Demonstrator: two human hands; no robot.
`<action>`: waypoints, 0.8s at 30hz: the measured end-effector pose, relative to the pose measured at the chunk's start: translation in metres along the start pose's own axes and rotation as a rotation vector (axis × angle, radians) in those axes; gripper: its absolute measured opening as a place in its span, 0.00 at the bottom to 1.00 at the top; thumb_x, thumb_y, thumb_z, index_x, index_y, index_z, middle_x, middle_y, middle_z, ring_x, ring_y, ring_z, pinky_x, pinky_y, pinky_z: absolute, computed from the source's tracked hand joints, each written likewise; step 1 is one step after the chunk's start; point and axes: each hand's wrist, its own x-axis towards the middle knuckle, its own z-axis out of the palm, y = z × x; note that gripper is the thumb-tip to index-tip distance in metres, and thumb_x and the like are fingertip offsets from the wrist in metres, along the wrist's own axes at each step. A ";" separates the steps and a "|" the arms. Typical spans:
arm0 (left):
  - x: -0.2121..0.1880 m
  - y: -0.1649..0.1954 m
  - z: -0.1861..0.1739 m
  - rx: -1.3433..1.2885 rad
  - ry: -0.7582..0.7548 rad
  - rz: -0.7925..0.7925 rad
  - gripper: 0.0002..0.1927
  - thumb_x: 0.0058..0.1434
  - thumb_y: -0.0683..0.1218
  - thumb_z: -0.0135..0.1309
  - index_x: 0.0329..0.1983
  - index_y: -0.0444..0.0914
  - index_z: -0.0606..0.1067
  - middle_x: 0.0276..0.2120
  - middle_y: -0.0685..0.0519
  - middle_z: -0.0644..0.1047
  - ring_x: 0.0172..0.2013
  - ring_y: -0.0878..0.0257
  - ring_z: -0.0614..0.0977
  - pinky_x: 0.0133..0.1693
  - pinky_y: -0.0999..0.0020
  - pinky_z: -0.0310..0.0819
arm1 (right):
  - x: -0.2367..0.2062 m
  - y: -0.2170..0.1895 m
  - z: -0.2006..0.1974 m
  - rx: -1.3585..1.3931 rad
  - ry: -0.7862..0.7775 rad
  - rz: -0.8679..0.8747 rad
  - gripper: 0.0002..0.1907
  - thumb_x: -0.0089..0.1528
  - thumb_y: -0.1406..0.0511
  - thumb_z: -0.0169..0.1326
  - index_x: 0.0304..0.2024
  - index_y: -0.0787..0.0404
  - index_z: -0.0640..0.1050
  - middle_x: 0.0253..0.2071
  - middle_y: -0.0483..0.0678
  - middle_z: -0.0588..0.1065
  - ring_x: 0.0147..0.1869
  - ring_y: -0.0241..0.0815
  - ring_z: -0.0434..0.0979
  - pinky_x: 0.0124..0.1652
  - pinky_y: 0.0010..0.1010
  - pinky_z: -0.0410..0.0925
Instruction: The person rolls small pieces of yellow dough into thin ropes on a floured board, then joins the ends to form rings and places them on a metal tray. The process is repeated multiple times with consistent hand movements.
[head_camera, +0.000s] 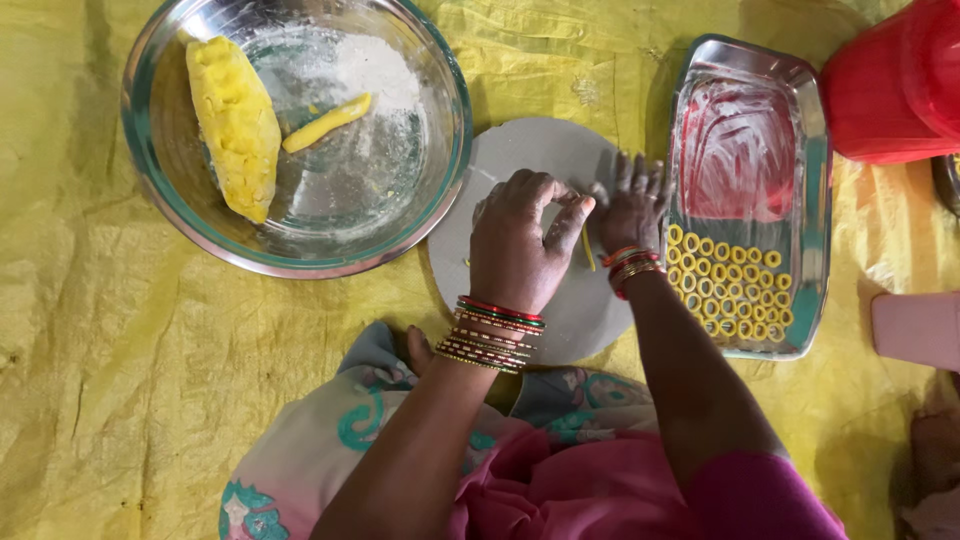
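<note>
I'm pinching a thin yellow dough strip (587, 247) with my left hand (515, 240) while my right hand (630, 205) is lying flat, fingers spread, on the round board (530, 150).

Under my hands is a thin strip of yellow dough (587, 250), lying on a round grey board (560, 150) that rests flat on the yellow sheet in front of my knees. The strip runs roughly away from me and shows only as a short sliver between my two hands; the rest is hidden. My left hand (520, 240) covers the middle of the board, fingers curled, thumb and forefinger meeting near the strip's upper end. My right hand (630, 205) lies flat just beside it at the board's right edge, fingers dusted pale with flour.
</note>
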 end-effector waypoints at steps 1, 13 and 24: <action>-0.001 0.000 0.001 0.004 0.005 -0.001 0.11 0.65 0.53 0.60 0.37 0.42 0.76 0.37 0.55 0.78 0.42 0.54 0.80 0.47 0.55 0.69 | -0.003 -0.012 0.005 0.059 0.068 -0.033 0.41 0.69 0.38 0.41 0.78 0.45 0.53 0.83 0.52 0.43 0.86 0.58 0.34 0.76 0.57 0.29; 0.002 -0.004 0.000 -0.016 0.023 -0.008 0.11 0.65 0.53 0.60 0.37 0.42 0.76 0.36 0.55 0.78 0.42 0.54 0.80 0.47 0.55 0.70 | -0.018 -0.039 -0.021 -0.008 0.209 -0.099 0.41 0.65 0.51 0.50 0.79 0.50 0.56 0.80 0.53 0.49 0.83 0.54 0.38 0.73 0.57 0.32; 0.004 -0.005 -0.001 -0.004 0.020 0.009 0.11 0.64 0.52 0.61 0.36 0.41 0.74 0.37 0.54 0.78 0.43 0.52 0.79 0.47 0.54 0.70 | -0.058 0.004 -0.023 0.248 0.042 -0.105 0.16 0.54 0.59 0.65 0.46 0.46 0.84 0.55 0.42 0.78 0.59 0.47 0.74 0.64 0.47 0.56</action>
